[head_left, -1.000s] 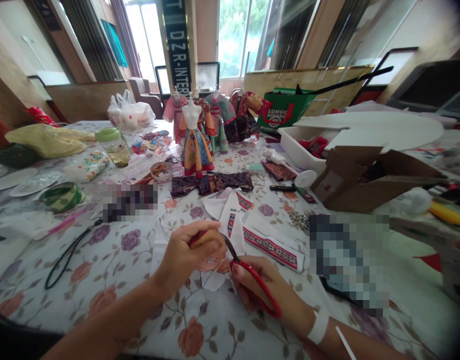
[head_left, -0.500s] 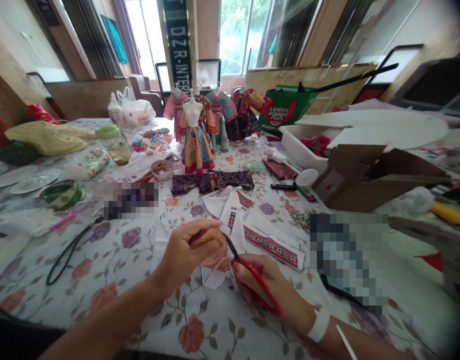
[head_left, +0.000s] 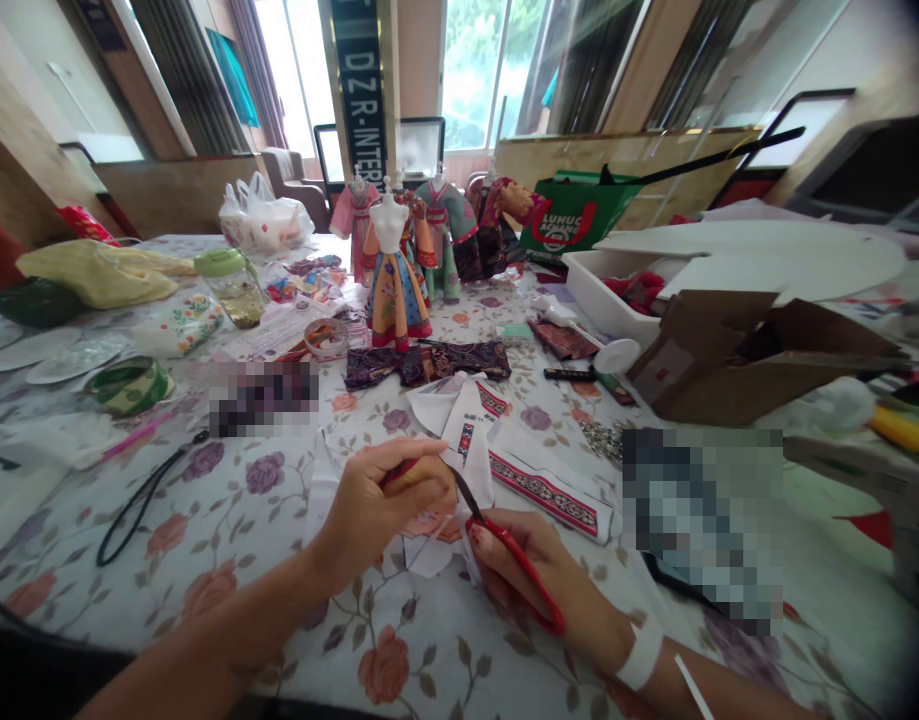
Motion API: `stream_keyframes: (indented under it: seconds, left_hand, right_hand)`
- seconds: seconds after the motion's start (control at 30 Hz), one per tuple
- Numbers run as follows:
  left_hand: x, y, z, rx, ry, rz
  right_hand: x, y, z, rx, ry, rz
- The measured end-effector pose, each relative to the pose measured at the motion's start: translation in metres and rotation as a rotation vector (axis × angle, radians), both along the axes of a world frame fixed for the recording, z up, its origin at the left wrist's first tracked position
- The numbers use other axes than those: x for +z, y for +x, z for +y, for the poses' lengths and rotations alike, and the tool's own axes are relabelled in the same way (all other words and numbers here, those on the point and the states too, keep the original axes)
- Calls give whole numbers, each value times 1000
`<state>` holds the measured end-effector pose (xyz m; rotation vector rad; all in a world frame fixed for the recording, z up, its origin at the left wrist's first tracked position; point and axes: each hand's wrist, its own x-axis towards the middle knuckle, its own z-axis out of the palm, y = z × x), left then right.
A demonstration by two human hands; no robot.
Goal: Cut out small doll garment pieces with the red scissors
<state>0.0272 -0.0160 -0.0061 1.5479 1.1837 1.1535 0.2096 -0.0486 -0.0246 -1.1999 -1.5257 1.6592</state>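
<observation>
My left hand (head_left: 384, 500) pinches a white cloth piece (head_left: 433, 550) with a small red item showing between its fingers. My right hand (head_left: 523, 570) grips red-handled scissors (head_left: 523, 565), and their dark blades (head_left: 466, 493) reach up against the cloth's edge. Whether the blades are around the cloth is hidden. Just beyond lies a white garment piece with embroidered trim (head_left: 466, 440). To its right is a white strip with a red patterned band (head_left: 541, 495).
The floral tablecloth (head_left: 271, 570) carries a miniature dress on a white form (head_left: 395, 290), other doll garments, purple brocade cloth (head_left: 427, 365), a white bin (head_left: 601, 295), an open cardboard box (head_left: 736, 365), a glass jar (head_left: 232, 288) and a black cord (head_left: 144, 500). Pixelated patches cover two areas.
The whole view has drifted slightly as my head moved. Both hands stay at the cloth, with the scissors still in my right hand.
</observation>
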Motion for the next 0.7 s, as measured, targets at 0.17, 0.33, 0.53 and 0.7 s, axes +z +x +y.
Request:
stream_keyframes:
  seconds: [0.17, 0.33, 0.53, 0.7]
  left_hand:
    - [0, 0, -1, -2, 12, -1]
    - [-1, 0, -1, -6, 16, -4]
    - [-2, 0, -1, -14, 13, -4]
    - [-2, 0, -2, -4, 0, 6]
  right_hand:
    - [3, -1, 0, -14, -25, 11]
    - [5, -2, 0, -18, -18, -5]
    - [2, -3, 0, -21, -18, -8]
    - [3, -3, 0, -31, -20, -3]
